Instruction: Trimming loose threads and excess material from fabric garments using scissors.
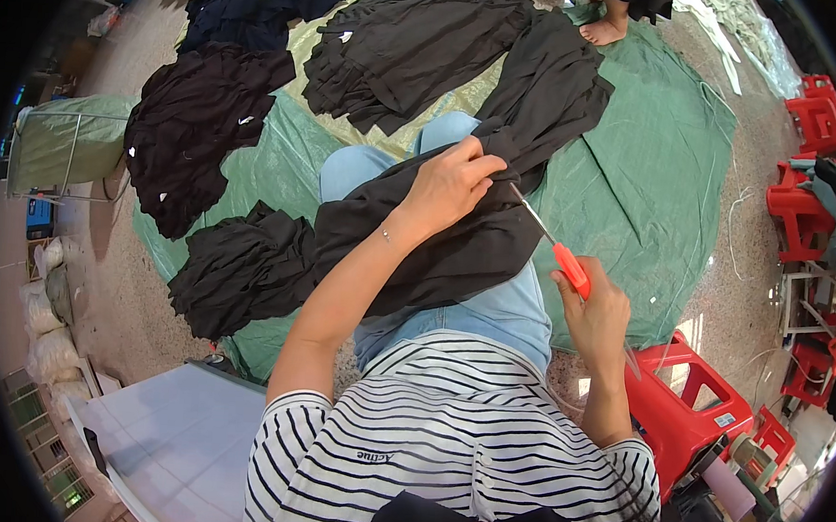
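My left hand (449, 182) pinches a fold of a black garment (497, 199) that lies across my lap, over my blue jeans. In my right hand (597, 313) I grip small thread snips (556, 245) with an orange handle; their thin metal blades point up and left toward the fabric beside my left fingers. The tips sit just off the cloth. The garment stretches away from my knees onto a green tarp.
Several piles of black garments (198, 127) lie on the green tarp (649, 179) ahead. Another person's bare foot (608, 27) rests at the tarp's far edge. Red plastic stools (685, 398) stand at my right; more (803, 215) are stacked further right. White sacks (45, 336) sit at left.
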Action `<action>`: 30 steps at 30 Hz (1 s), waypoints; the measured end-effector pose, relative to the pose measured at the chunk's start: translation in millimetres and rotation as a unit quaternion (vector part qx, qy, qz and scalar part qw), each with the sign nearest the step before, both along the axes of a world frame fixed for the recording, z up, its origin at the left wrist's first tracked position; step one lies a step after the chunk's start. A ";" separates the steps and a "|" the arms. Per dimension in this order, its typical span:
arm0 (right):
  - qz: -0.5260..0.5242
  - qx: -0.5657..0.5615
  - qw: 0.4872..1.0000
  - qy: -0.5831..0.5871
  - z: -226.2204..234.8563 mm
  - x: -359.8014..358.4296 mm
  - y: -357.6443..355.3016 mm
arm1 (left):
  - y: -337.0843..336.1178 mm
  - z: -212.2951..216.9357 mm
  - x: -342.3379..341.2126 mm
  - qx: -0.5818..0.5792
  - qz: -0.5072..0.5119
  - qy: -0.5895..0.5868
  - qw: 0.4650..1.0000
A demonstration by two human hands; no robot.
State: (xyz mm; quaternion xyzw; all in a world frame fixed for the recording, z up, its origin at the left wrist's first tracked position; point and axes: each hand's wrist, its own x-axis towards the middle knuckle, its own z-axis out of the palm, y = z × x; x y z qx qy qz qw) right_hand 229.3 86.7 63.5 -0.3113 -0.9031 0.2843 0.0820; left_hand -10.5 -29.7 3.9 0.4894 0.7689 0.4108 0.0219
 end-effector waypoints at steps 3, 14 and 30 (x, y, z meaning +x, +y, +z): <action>0.004 0.009 1.000 0.000 -0.5 -1.5 2.1 | 12.5 -12.4 -11.1 -0.110 -0.005 0.045 0.993; 0.029 0.026 0.999 -0.016 -2.2 -15.3 0.2 | 11.7 -16.4 -17.8 -0.075 -0.001 -0.039 0.996; 0.024 0.013 1.000 -0.010 -5.9 -23.0 1.6 | 7.4 -16.7 -15.6 -0.058 0.017 -0.073 0.996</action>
